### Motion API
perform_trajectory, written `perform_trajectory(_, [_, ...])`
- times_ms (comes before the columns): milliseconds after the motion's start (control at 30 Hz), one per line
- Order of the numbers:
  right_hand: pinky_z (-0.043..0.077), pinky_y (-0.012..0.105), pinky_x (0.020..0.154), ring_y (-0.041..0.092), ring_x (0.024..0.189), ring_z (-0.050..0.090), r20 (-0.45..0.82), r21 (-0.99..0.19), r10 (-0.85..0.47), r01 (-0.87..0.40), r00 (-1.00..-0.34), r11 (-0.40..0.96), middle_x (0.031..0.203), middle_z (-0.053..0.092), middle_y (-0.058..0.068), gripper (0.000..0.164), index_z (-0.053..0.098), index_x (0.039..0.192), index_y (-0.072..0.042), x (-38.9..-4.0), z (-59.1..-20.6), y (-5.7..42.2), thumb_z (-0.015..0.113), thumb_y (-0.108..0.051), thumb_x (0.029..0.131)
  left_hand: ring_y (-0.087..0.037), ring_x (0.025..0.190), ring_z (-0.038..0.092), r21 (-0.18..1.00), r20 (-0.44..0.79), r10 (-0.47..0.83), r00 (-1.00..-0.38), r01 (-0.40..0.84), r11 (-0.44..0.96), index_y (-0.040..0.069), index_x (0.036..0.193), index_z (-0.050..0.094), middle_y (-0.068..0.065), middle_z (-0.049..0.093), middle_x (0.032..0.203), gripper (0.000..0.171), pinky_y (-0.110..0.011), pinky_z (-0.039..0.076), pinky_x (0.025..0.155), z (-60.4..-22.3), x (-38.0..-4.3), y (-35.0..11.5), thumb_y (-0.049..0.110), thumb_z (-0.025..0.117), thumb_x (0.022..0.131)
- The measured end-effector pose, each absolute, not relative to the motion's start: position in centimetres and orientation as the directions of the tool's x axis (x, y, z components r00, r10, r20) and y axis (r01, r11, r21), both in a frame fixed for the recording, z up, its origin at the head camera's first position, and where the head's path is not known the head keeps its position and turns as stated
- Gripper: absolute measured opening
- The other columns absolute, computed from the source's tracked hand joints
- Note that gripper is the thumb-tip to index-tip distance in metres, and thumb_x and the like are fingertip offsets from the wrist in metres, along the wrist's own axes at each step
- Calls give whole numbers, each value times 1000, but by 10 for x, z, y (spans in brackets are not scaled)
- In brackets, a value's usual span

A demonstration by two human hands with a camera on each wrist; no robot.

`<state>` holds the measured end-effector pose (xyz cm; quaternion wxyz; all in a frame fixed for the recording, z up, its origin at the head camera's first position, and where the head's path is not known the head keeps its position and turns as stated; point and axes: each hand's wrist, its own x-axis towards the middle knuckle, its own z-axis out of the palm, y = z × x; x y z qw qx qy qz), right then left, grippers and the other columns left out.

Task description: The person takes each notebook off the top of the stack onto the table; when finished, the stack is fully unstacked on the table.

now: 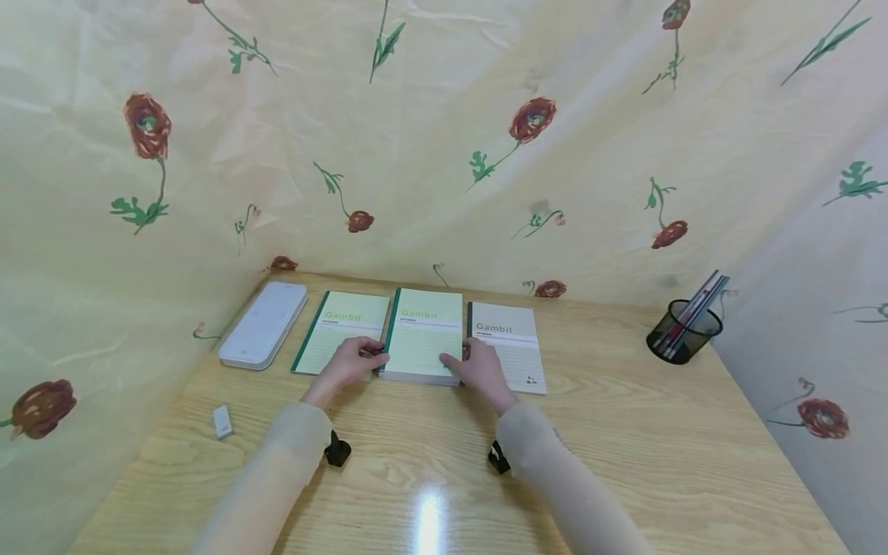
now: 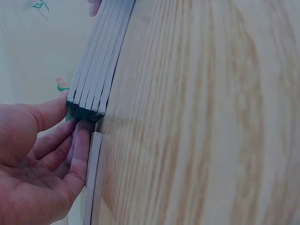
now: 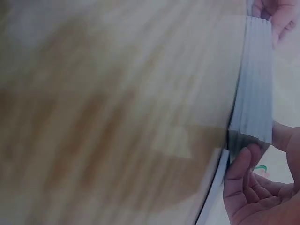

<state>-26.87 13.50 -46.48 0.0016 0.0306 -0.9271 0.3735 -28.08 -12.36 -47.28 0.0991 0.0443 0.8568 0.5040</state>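
Note:
A thick stack of green-covered "Gambit" notebooks point(image 1: 425, 331) lies in the middle, its edges showing several layers in both wrist views. My left hand point(image 1: 352, 361) grips its green spine side, thumb at the top edge and curled fingers against the spine, as the left wrist view shows. At the opposite side my right hand point(image 1: 481, 368) holds the stack, thumb on the top cover and fingers bent against the side. Left of the stack is a green notebook point(image 1: 347, 316), partly beneath my left hand. A white-grey notebook point(image 1: 512, 339) lies to the right, partly covered by my right hand.
A white flat case point(image 1: 265, 324) lies at the table's left edge, with a small white eraser-like block point(image 1: 222, 422) nearer. On the right stands a black mesh pen cup point(image 1: 680, 339) with several pens. A flowered curtain point(image 1: 430, 154) hangs behind the wooden table point(image 1: 416, 455).

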Motion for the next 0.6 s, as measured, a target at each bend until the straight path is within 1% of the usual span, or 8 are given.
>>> perform_trajectory(33, [35, 28, 49, 14, 51, 44, 28, -689, -55, -59, -998, 722, 63, 53, 3, 36, 59, 87, -2, -269, -466, 135, 73, -34, 92, -28, 103, 58, 873, -127, 176, -976, -26, 487, -5, 125, 62, -15, 65, 114, 35, -39, 49, 87, -473, -281, -124, 17, 66, 98])
perform_trajectory(67, [35, 28, 49, 14, 50, 43, 35, -689, -52, -61, -998, 723, 62, 52, 3, 35, 59, 85, -3, -268, -466, 134, 73, -34, 92, -27, 103, 58, 873, -127, 176, -976, -26, 488, -5, 125, 62, -15, 65, 114, 35, -39, 49, 87, -474, -281, -124, 17, 66, 98])
perform_trajectory(200, [34, 29, 51, 15, 52, 41, 40, -687, -39, -56, -998, 725, 62, 50, 3, 35, 57, 82, -4, -268, -467, 133, 74, -33, 92, -27, 104, 58, 871, -119, 176, -977, -17, 491, -5, 125, 62, -15, 65, 114, 35, -39, 49, 88, -475, -281, -124, 18, 66, 98])
perform_trajectory(600, [38, 30, 55, 17, 59, 46, 13, -660, -25, -27, -1000, 751, 70, 54, 6, 33, 60, 91, -1, -266, -462, 129, 73, -32, 93, -28, 104, 59, 876, -111, 179, -978, -11, 481, -4, 124, 63, -15, 65, 114, 35, -40, 49, 89, -475, -281, -125, 18, 66, 98])
